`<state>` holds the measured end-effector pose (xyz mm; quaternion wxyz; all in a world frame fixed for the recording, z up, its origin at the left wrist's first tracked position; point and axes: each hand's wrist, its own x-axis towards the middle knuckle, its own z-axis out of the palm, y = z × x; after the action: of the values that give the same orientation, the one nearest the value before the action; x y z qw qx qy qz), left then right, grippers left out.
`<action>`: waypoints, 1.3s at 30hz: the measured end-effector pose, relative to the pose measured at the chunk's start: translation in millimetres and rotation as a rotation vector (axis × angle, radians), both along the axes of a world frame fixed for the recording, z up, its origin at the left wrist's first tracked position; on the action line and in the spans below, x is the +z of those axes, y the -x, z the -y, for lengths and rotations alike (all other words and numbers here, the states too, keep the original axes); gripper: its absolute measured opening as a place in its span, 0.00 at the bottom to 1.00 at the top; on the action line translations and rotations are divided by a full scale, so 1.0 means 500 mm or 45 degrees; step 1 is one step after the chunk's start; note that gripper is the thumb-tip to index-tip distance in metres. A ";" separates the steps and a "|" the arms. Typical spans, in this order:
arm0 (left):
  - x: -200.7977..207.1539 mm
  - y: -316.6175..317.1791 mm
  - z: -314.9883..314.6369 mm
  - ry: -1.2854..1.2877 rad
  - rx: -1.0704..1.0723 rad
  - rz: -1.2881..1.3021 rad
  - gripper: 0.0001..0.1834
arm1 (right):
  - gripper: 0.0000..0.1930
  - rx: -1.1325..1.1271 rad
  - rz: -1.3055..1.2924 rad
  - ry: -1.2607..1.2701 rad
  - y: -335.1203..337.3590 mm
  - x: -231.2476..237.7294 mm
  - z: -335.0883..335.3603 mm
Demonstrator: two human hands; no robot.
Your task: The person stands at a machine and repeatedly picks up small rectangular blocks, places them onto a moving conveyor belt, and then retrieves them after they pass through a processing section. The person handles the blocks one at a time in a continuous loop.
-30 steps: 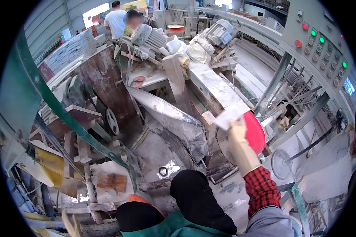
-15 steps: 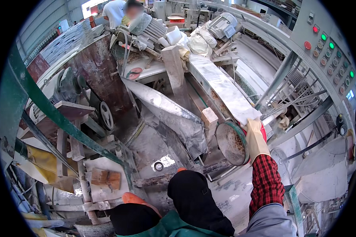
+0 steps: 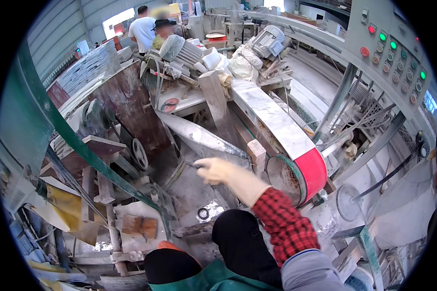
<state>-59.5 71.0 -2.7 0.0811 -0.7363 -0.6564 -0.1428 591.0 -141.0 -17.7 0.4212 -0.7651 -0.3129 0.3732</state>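
Observation:
My right hand (image 3: pixel 216 170), in a pale dusty glove with a red plaid sleeve behind it, reaches left over the dust-caked sloping metal chute (image 3: pixel 199 138) of a stone-cutting machine. Its fingers are closed, and a thin dark tool tip (image 3: pixel 191 165) sticks out of the fist to the left. A rusty round disc (image 3: pixel 282 177) under a long belt guard with a red end (image 3: pixel 311 170) sits just right of my forearm. A small black ring (image 3: pixel 203 213) lies on the wet dusty surface below the hand. My left hand is out of view.
A grey control panel with red and green buttons (image 3: pixel 392 46) stands at the upper right. Two electric motors (image 3: pixel 268 41) (image 3: pixel 176 49) sit at the back. A green steel beam (image 3: pixel 77 145) slants across the left. Stacked stone slabs (image 3: pixel 90 65) and two people (image 3: pixel 143 30) are at the far back.
My right hand has left the red end of the belt guard and swung left across the rusty disc to the dusty chute, now closed on a thin dark tool.

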 end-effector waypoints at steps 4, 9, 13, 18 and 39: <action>-0.013 0.011 -0.001 0.040 0.055 -0.033 0.29 | 0.25 0.222 0.787 0.123 0.099 -0.089 -0.137; -0.036 0.017 -0.004 -0.053 0.013 0.049 0.28 | 0.25 0.577 0.522 0.730 0.093 -0.184 -0.131; -0.029 0.010 0.005 -0.064 -0.014 0.007 0.25 | 0.23 0.464 0.506 0.752 0.075 -0.258 -0.121; -0.075 0.101 -0.025 0.007 0.146 -0.025 0.28 | 0.23 0.653 0.575 0.859 0.115 -0.220 -0.147; -0.108 0.046 -0.011 0.023 0.177 -0.035 0.27 | 0.23 0.383 0.681 0.724 -0.013 -0.219 0.138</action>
<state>-82.6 76.4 -56.8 0.0932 -0.6915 -0.7061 -0.1207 597.5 -209.8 -127.1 0.0380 -0.8667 -0.4039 0.2901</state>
